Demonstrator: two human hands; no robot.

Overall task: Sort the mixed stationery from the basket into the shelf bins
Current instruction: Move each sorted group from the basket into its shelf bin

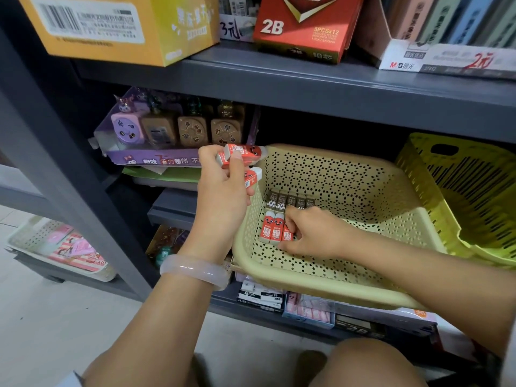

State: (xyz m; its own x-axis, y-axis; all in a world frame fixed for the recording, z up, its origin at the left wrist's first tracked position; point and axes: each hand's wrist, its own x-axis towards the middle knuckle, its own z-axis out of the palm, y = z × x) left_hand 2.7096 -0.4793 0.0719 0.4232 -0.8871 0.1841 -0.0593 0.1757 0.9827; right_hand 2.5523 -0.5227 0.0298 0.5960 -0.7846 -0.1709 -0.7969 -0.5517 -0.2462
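Nearest, a bare knee [371, 364] at the bottom edge; above it two forearms reaching toward a grey shelf unit [279, 79], a pale translucent bangle [194, 270] round the left wrist.

Right hand [312, 236] down inside the beige perforated basket [329, 280], fingers curled onto a red-sleeved eraser [287, 236] lying on the basket floor, pinching its near end; just left of it, touching side by side, two more red erasers [272, 229] with white tips pointing away; behind those, a row of brown 2B lead boxes [290, 201] standing against the basket's left inner wall.

Left hand [223, 188] raised just outside the basket's left rim, clenched round several red erasers [240, 156], the topmost lying across the fingertips with the thumb pressed on it, another poking out below near the palm; exact count in the grip hard to tell.

Further right, a yellow-green slotted basket [460, 196] nested against the beige one, tilted; under the beige basket, flat packs marked 4B and 2B [261, 297] on a lower shelf.

Beyond the left hand, a purple display tray of pencil sharpeners [173, 132], one lilac and several brown; lower left, a white basket of pink items [64, 250].

Farthest, on the top shelf, a yellow carton [111, 26], a red 2B box [304, 26] and a white-fronted box of notebooks [446, 32].
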